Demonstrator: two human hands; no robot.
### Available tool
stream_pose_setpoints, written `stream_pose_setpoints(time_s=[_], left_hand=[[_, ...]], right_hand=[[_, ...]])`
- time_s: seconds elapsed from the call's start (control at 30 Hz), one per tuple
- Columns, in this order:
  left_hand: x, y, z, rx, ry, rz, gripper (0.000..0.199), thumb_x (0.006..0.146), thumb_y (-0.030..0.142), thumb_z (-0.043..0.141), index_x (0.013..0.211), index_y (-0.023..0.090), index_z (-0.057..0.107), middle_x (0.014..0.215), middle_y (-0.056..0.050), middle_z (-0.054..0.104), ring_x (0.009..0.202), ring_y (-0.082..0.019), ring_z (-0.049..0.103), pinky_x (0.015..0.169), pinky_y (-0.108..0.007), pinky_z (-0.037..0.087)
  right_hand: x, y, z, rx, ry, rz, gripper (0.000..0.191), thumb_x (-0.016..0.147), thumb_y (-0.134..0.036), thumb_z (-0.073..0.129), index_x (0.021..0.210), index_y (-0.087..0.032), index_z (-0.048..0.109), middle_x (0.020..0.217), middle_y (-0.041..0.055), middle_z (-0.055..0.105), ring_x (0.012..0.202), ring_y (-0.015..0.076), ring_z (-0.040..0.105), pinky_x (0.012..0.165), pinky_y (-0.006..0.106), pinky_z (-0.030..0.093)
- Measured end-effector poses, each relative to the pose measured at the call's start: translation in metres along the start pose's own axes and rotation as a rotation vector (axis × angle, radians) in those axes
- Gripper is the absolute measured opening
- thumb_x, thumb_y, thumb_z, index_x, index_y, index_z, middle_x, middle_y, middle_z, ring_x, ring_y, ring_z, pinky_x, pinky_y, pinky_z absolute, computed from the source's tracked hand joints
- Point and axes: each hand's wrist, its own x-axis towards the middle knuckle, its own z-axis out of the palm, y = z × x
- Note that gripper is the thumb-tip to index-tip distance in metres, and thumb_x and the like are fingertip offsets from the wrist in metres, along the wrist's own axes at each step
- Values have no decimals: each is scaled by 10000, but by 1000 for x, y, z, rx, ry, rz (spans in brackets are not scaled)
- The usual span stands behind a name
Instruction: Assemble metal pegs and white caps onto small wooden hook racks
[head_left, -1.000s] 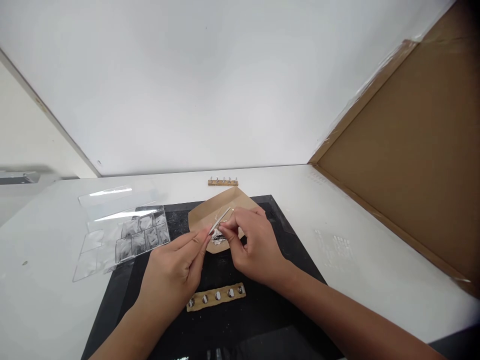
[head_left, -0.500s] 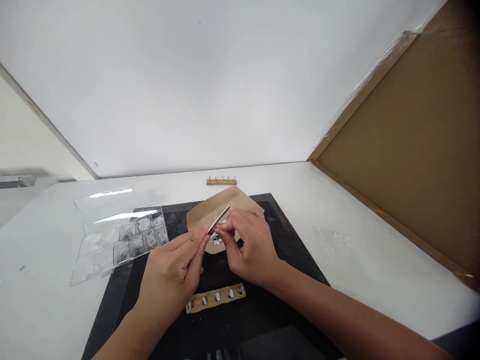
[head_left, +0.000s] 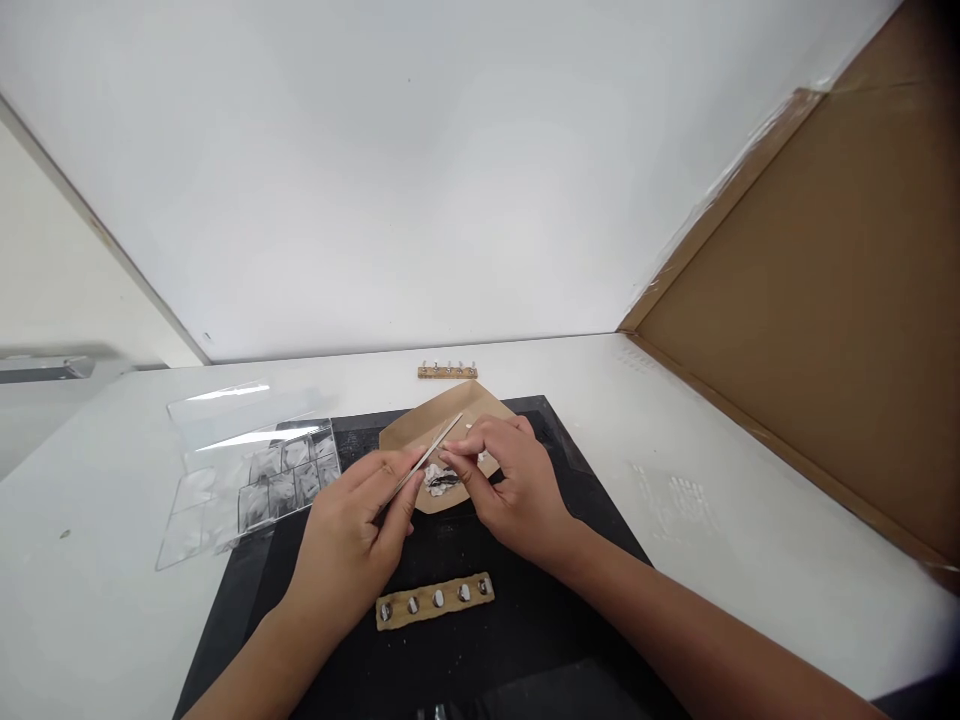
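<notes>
My left hand (head_left: 358,520) is closed around a thin, flat, pale strip that looks like a nail file (head_left: 444,434), its free end pointing up and to the right. Close by on the right, my right hand (head_left: 516,485) pinches thumb and fingers together at the file's edge. Whatever sits in that pinch is too small and covered to make out. Below both hands is a brown paper tray (head_left: 421,418) holding small white and dark scraps (head_left: 441,480). Nearer to me lies a wavy-edged wooden strip (head_left: 426,607) bearing several shiny metal discs.
A clear compartment box (head_left: 289,480) with small bagged items stands on the left, its lid raised. A second strip with metal pegs (head_left: 448,371) lies behind the tray. The black mat (head_left: 517,660) covers the white table; a cardboard panel (head_left: 817,300) borders the right.
The nail file has shifted against my right fingers and slid further into my left hand's grip. More of the scraps in the tray show. The whole view has tilted slightly.
</notes>
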Motion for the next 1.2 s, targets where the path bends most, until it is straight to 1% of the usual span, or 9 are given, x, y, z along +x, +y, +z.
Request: stream_pose_setpoints(time_s=[0.07,0.23,0.33,0.43,0.6,0.73,0.87,1.07,1.2], left_hand=[[1,-3,-1,32,-1,-24,260,1062,286,571,1263,233,728,1100,-65,702,620,-92,614,617,-255,552],[3,-12,-4,123,42,-108,292,1020,336,641,1294,234,654,1035,-49,577,731,-144,586,687,-311,568],[4,-14,-3,156,116,-100,157,1024,315,618,1129,203,655,1029,-59,552,845,-184,595,727,-324,564],[6,-15,-1,198,168,-54,99,1034,276,597,1058,192,645,1048,-67,556,899,-190,595,752,-317,555],[9,-19,9,235,115,130,113,1053,194,577,1092,182,683,1046,-66,614,901,-170,616,783,-302,540],[10,-21,14,349,96,237,114,1026,193,639,1078,200,740,1035,-78,680,1014,-235,597,869,-364,536],[10,-16,12,423,118,223,195,1009,215,669,1164,260,779,1163,-97,716,1128,-303,547,971,-468,501],[6,-3,3,143,101,182,304,1066,181,552,1275,274,752,1067,-64,740,1054,-247,581,963,-434,477],[3,2,3,-35,68,105,301,1074,211,545,1262,302,762,1115,-37,776,1155,-245,615,1035,-448,502]], right_hand=[[-1,2,0,13,12,10,114,1022,-196,687,922,-233,646,827,-39,739,751,146,678,787,358,384],[0,5,-2,7,50,14,94,994,-206,742,941,-246,675,899,-36,795,822,163,732,821,367,399],[0,4,-3,-1,74,1,92,977,-211,768,949,-248,689,896,-31,801,826,171,744,813,371,408],[0,4,-5,-4,84,-26,96,967,-209,782,946,-249,697,879,-29,802,827,178,753,804,374,411],[-2,7,-6,3,63,-62,124,971,-210,778,931,-236,664,857,-35,783,803,169,743,800,360,413],[-4,8,-7,12,33,-69,132,981,-216,763,924,-236,645,833,-39,754,795,164,728,811,351,427],[-4,8,-7,-19,54,-70,141,985,-238,761,912,-231,641,822,-33,740,803,168,723,820,352,431],[-6,9,-6,-94,60,-126,153,1011,-222,720,904,-222,610,808,-26,718,778,155,699,813,352,418],[-6,6,-8,-160,89,-207,179,1012,-172,702,885,-210,581,770,-28,689,733,145,683,810,359,403]])
